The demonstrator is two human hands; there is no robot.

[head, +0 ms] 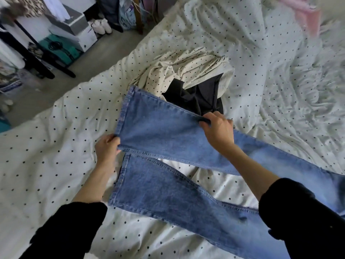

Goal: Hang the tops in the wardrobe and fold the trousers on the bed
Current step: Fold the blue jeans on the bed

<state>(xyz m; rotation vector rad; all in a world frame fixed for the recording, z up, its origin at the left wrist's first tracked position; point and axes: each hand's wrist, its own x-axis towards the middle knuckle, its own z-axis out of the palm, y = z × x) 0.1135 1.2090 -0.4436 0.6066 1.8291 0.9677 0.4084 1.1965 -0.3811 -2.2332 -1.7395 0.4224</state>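
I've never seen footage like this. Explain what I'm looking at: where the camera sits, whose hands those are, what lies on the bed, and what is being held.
There is no machine here. A person wears a wide-angle camera on the head, looking down at their own arms in black sleeves. The left hand pinches the hem corner of one leg of the blue jeans; the right hand grips the far edge of that same leg. The other leg lies flat on the dotted white bedding. Behind the jeans sit a cream dotted garment and a black garment. A clothes rack stands on the floor to the left.
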